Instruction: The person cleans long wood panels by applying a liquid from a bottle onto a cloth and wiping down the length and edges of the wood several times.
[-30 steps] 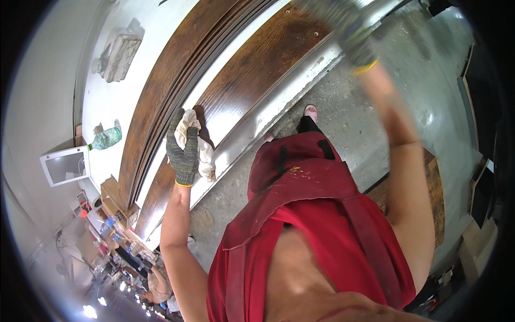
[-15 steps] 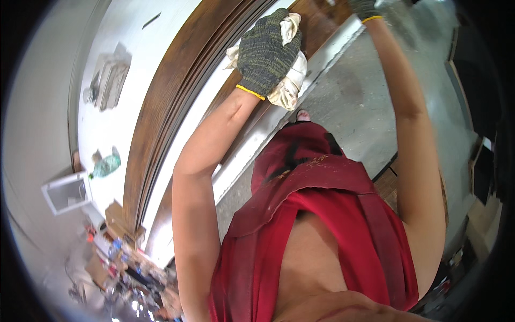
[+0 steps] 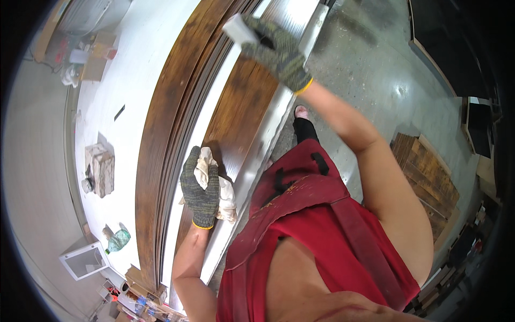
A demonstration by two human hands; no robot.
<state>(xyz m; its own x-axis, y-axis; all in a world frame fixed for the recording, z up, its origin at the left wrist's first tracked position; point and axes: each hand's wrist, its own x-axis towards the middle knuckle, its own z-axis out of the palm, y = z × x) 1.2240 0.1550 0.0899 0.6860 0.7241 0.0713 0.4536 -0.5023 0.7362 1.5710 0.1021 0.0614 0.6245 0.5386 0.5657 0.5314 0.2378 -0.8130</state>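
A long dark-brown wood-grain board (image 3: 241,96) lies along the near edge of a white bench. My left hand (image 3: 197,189), in a dark knitted glove with a yellow cuff, is closed round a crumpled off-white rag (image 3: 225,198) over the near part of this board. Farther along, my right hand (image 3: 281,56), gloved alike, grips a small white rectangular block (image 3: 238,29). That hand is slightly blurred above the board, and I cannot tell whether the block touches anything. Beyond a white gap lies a stack of brown boards (image 3: 161,123).
On the white worktop (image 3: 139,59) are a block-like container (image 3: 101,169) and a crumpled green plastic bottle (image 3: 119,239). Cardboard boxes (image 3: 99,56) stand at the far left. To the right, a pile of wood-grain boards (image 3: 424,182) lies on the grey floor (image 3: 370,59).
My left hand, with the rag, has come nearer my body along the board. My right hand has swung left over the board, bringing the white block into view. The whole view has shifted.
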